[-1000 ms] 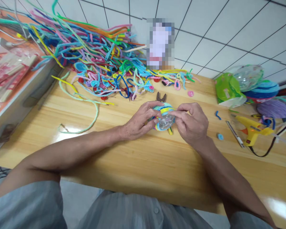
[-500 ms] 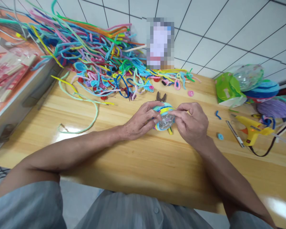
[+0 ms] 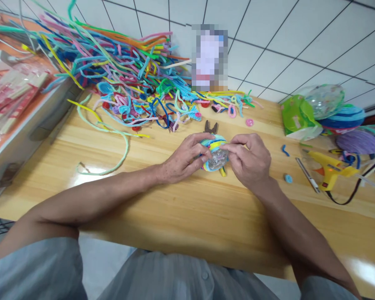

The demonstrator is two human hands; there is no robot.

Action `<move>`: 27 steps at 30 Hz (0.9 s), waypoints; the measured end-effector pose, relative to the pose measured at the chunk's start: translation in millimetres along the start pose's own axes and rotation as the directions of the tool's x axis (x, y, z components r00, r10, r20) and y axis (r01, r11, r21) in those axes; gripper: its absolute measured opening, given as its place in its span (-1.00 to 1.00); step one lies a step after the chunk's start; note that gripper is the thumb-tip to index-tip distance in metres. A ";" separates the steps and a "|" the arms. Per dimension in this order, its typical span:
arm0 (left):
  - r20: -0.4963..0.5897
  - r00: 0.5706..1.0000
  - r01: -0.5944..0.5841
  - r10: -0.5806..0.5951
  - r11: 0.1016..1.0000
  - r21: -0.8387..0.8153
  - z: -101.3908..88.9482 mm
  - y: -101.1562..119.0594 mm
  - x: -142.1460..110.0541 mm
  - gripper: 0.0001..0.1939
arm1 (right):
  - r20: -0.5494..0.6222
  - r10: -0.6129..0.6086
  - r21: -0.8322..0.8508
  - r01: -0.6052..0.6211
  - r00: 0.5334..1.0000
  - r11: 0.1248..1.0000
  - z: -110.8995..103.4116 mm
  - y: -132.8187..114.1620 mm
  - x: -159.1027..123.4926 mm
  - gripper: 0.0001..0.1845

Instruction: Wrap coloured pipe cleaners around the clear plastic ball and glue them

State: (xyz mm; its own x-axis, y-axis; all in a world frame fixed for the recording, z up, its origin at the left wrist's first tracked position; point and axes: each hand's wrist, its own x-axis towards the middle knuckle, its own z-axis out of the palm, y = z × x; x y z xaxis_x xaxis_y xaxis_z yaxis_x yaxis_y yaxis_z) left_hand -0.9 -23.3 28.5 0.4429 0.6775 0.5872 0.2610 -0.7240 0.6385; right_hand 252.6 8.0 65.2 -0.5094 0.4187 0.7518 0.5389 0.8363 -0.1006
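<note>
A small clear ball (image 3: 217, 156) wrapped in blue, yellow and pink pipe cleaners rests on the wooden table (image 3: 187, 208) near its middle. My left hand (image 3: 183, 160) cups its left side, fingers curled around it. From the right, my right hand (image 3: 248, 162) pinches the yellow and blue pipe cleaner on the ball's top. A short yellow piece (image 3: 222, 171) sticks out beneath the ball.
A big heap of coloured pipe cleaners (image 3: 118, 79) fills the far left. Dark pliers (image 3: 211, 126) lie just behind the ball. At right are a yellow glue gun (image 3: 329, 171), a craft knife (image 3: 306, 181), a green bag (image 3: 296, 116) and finished wrapped balls (image 3: 345, 118).
</note>
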 end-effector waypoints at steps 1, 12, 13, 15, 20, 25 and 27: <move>0.004 1.000 0.005 -0.005 1.000 0.004 0.2 -0.3 0.0 -0.75 | 0.000 0.000 0.006 0.000 1.000 1.000 0.2 -0.1 -0.1 -0.65; 0.011 1.000 -0.020 0.020 0.999 -0.030 0.4 -4.1 0.8 -0.65 | 0.001 0.003 0.031 -0.003 1.000 1.000 0.7 -1.0 1.0 -0.63; 0.006 1.000 -0.025 0.025 0.999 -0.026 0.5 -4.3 0.7 -0.66 | 0.001 0.006 0.035 -0.006 1.000 0.999 0.8 -1.0 0.8 -0.62; 0.000 0.999 -0.034 0.034 0.999 -0.010 0.3 -4.5 0.8 -0.66 | -0.001 0.015 0.042 -0.015 1.000 0.999 1.0 -1.0 0.5 -0.61; 0.008 1.000 -0.027 0.027 0.999 0.022 -1.7 -3.8 3.0 -0.69 | 0.006 0.031 0.064 -0.031 1.000 0.997 0.9 -1.7 1.0 -0.60; 0.008 1.000 -0.024 0.024 0.999 0.047 -2.6 -3.2 3.8 -0.70 | 0.030 0.078 0.115 -0.081 0.997 0.990 -1.7 -1.9 3.7 -0.57; 0.021 1.000 -0.011 0.010 0.998 0.067 -2.6 -3.3 3.4 -0.69 | 0.037 0.091 0.121 -0.095 0.995 0.988 -2.7 -1.0 4.6 -0.57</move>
State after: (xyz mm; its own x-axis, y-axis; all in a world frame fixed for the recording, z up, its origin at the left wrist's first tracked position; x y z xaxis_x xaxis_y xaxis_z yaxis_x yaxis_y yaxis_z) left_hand -2.5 -18.2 29.7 0.4638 0.6672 0.5828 0.3130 -0.7388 0.5967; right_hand 251.5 8.1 70.5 -0.4828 0.5063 0.7145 0.4996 0.8294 -0.2502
